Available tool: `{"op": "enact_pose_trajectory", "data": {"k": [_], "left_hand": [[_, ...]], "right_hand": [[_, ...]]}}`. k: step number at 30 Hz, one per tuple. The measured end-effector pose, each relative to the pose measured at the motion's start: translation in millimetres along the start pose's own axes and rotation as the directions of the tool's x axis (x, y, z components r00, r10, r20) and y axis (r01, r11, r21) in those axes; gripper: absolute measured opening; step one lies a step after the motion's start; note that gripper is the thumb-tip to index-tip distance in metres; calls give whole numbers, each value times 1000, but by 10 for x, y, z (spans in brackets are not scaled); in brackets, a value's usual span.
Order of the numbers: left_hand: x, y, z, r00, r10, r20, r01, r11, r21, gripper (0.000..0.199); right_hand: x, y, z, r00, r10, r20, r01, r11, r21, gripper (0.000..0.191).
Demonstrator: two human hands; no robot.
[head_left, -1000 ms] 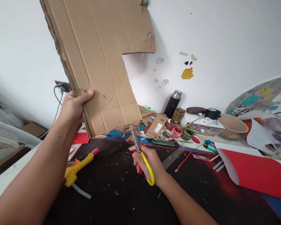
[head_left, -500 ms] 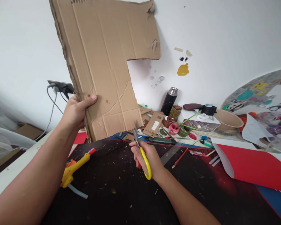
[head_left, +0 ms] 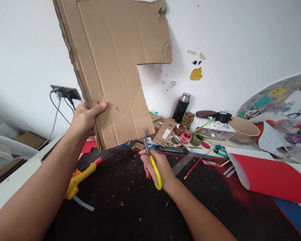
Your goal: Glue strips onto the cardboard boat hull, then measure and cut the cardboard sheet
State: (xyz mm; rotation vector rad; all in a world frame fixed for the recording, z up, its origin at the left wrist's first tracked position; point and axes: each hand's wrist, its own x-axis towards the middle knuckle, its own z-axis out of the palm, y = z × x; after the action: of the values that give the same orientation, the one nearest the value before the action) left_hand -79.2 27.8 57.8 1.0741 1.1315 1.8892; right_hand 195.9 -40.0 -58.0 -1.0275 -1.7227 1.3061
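A large sheet of brown cardboard [head_left: 115, 67] with a notch at its right side is held up in front of the wall. My left hand [head_left: 87, 118] grips its lower left edge, thumb on the front face. My right hand [head_left: 159, 169] is closed round the yellow and red handles of a pair of scissors [head_left: 154, 167]. The scissor blades point up and lie at the lower right corner of the cardboard; whether they are cutting into it I cannot tell.
A yellow glue gun [head_left: 81, 180] lies left on the dark mat [head_left: 130, 214]. Behind are paint jars [head_left: 186, 137], a black flask [head_left: 182, 107], a green cutter [head_left: 173, 149] and a ruler [head_left: 183, 163]. Red paper [head_left: 276, 175] curls at the right.
My left hand and the lower part of the cardboard have shifted slightly to the right. My right hand with the scissors has hardly moved.
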Motion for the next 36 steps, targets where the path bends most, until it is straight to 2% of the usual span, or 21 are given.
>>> {"op": "enact_pose_trajectory", "data": {"k": [4,16,29,36], "left_hand": [[0,36,-3,1000,-2,-21,1,1000,-24,53],[1,66,-26,1000,-5,-23,5,1000,-3,43],[0,133,-7,999,5,-35,-5,1000,5,43],[-19,141,25,999,10,-41,-10,1000,2,43]], "right_hand": [[-12,-64,-6,1000,17,-6,-17,999,-49,44],[-21,-108,-9,1000,19,-11,-20,992,-122,41],[-17,-102,-46,1000,1,14,0,998,-67,47],[-21,-91,-41,1000,14,3,-14,998,-56,43]]}}
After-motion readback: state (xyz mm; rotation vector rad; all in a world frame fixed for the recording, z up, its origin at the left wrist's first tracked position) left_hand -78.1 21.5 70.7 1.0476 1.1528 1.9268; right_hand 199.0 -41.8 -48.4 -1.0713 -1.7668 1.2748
